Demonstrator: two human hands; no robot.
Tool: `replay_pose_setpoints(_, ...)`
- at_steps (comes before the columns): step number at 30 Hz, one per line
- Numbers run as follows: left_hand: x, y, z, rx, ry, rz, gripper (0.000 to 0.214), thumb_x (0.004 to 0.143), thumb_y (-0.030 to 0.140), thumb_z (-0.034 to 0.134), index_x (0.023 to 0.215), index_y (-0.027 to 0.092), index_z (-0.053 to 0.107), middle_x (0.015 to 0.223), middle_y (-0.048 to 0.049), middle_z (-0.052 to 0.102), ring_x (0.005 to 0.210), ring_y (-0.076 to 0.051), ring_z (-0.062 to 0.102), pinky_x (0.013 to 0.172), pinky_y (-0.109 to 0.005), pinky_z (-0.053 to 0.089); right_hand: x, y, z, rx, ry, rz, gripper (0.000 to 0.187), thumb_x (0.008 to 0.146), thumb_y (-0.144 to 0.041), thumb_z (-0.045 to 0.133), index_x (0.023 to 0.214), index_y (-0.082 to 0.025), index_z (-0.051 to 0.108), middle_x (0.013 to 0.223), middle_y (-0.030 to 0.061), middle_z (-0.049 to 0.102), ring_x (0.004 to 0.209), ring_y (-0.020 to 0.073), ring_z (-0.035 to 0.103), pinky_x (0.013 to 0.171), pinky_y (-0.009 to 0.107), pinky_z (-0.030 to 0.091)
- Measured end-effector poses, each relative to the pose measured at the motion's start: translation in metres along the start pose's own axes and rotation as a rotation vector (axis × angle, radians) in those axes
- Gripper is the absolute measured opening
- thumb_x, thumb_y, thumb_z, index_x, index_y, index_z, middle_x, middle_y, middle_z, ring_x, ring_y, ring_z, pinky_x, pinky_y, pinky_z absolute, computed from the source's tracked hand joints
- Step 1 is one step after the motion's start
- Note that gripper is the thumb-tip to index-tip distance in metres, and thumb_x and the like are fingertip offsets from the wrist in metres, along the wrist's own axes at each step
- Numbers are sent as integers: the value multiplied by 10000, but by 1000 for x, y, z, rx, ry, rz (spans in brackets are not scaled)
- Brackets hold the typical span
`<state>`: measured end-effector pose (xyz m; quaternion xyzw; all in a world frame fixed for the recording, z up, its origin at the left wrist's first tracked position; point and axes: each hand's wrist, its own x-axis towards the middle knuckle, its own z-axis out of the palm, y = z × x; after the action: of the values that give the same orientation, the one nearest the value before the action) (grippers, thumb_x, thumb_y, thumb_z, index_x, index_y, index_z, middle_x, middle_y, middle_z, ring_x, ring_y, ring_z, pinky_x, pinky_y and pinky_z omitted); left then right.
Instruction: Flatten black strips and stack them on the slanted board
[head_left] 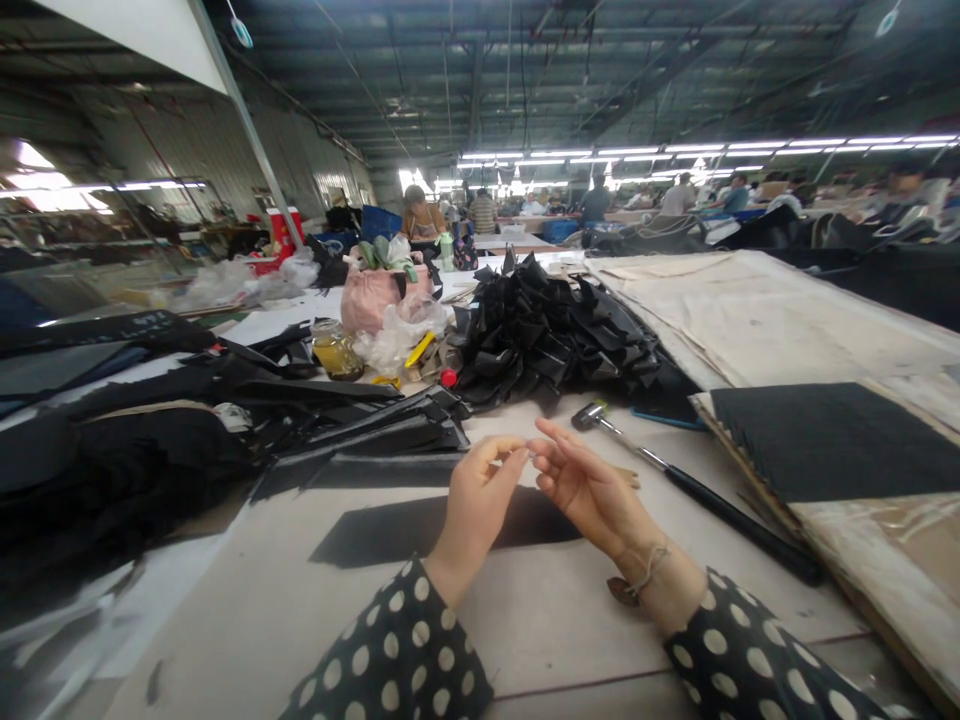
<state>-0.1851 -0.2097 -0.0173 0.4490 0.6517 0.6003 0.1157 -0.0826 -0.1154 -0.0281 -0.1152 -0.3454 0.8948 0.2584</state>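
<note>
My left hand (484, 505) is raised over the table, its thumb and index finger pinched together at the fingertips of my right hand (589, 485). Whatever the pinch holds is too small to make out. The fingers of my right hand are partly stretched and apart, palm turned toward the left hand; a thin cord bracelet is on that wrist. Beneath both hands a flat black strip of material (382, 530) lies on the pale tabletop (300, 620). Just beyond it are more black strips (390, 470). To the right of my hands rests a hammer (739, 520) with a long black handle.
A heap of black pieces (547, 330) stands at the back. Left of it are a glass jar (336, 350), a yellow-handled tool (420, 348) and a pink bag (371, 297). Stacked black sheets (832, 440) lie on a board at right. Black material (112, 450) fills the left side.
</note>
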Motion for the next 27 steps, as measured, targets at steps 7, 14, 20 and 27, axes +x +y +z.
replay_pose_setpoints(7, -1, 1, -3, -9, -9, 13, 119, 802, 240, 495, 748, 159, 563, 695, 3, 557, 628, -103, 511, 545, -201, 403, -4, 2, 6, -124, 0, -28, 274, 748, -248, 600, 1017, -191, 597, 907, 45, 662, 808, 133, 592, 625, 212, 432)
replay_pose_setpoints(14, -2, 1, -3, -26, 9, 20, 147, 832, 256, 413, 721, 178, 469, 623, 22, 457, 585, -101, 458, 545, -216, 383, -4, -1, 5, -108, -7, -34, 294, 747, -277, 600, 1031, -203, 588, 886, 40, 664, 812, 140, 604, 657, 226, 442)
replay_pose_setpoints(20, -10, 6, -3, -120, -131, 20, 272, 869, 281, 312, 625, 188, 391, 557, 31, 390, 530, -99, 398, 545, -235, 364, -1, -7, 2, -59, 29, -48, 295, 736, -277, 603, 1023, -211, 585, 838, 13, 642, 763, 124, 599, 635, 218, 447)
replay_pose_setpoints(27, -42, 30, 21, -94, -945, 302, 334, 812, 315, 460, 506, 182, 448, 513, 22, 439, 485, -88, 421, 482, -198, 362, 1, -13, 0, 5, 32, -58, 243, 751, -286, 579, 978, -202, 594, 753, -15, 574, 563, 61, 492, 468, 169, 368)
